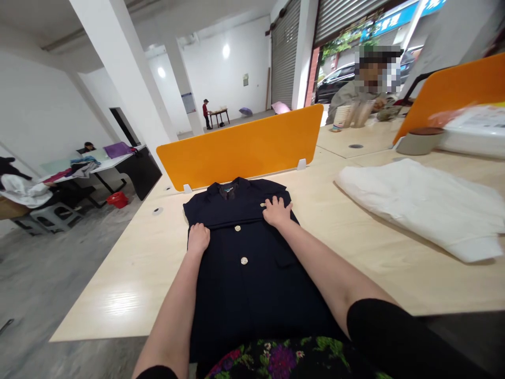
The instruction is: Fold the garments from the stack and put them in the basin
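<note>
Dark navy cloth jacket with brass buttons (244, 252) lies flat, front up, on the pale wooden table (130, 273); my left hand (198, 238) curled, right hand (276, 210) splayed, both pressing its chest, apparently mid-smoothing; next calls for even outward strokes.

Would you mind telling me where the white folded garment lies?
The white folded garment lies on the right side of the table, right of the navy jacket, apart from it.
</note>
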The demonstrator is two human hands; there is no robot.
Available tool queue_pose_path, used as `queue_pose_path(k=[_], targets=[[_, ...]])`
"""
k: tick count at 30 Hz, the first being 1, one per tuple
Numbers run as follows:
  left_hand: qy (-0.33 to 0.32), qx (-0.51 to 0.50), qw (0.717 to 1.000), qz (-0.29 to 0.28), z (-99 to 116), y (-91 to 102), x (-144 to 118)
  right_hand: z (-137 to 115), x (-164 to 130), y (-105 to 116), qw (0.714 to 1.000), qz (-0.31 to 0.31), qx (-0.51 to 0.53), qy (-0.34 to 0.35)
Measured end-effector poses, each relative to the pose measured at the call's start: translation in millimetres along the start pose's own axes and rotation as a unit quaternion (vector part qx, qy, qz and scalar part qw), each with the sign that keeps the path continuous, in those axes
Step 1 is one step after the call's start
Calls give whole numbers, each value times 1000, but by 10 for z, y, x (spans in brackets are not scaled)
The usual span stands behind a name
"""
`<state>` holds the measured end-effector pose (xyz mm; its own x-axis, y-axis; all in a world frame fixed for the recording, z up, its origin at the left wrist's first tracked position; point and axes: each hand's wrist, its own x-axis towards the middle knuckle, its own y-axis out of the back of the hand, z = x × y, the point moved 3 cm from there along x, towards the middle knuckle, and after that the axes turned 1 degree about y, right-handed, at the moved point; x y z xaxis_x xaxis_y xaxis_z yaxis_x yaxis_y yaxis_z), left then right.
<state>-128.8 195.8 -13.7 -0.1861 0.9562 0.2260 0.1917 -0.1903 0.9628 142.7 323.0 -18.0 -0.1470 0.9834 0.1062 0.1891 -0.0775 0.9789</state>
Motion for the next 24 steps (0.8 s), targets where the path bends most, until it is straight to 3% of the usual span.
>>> queue_pose_path(k=[2, 5, 8, 11, 13, 17, 19, 24], targets=[[37, -2, 999, 31, 60, -44, -43, -5, -68, -76, 998, 56, 20, -7], [85, -23, 993, 79, 106, -70, -114, 39, -96, -130, 997, 75, 35, 3], [93, -48, 989, 100, 110, -39, -133, 42, -82, -48, 991, 125, 40, 13], [103, -56, 983, 141, 98, 29, -126, -55, -95, 35, 979, 187, 31, 70], [78, -52, 986, 141, 119, 41, -117, -138, -107, -1, 981, 145, 21, 128], [12, -46, 999, 18, 172, -71, -102, -197, -119, -150, 985, 9, 5, 173], [13, -48, 999, -14, 165, -113, -98, -185, -117, -168, 985, 0, 3, 171], [16, -56, 998, -13, 136, -127, -87, -171, -115, -142, 985, 2, 6, 175]])
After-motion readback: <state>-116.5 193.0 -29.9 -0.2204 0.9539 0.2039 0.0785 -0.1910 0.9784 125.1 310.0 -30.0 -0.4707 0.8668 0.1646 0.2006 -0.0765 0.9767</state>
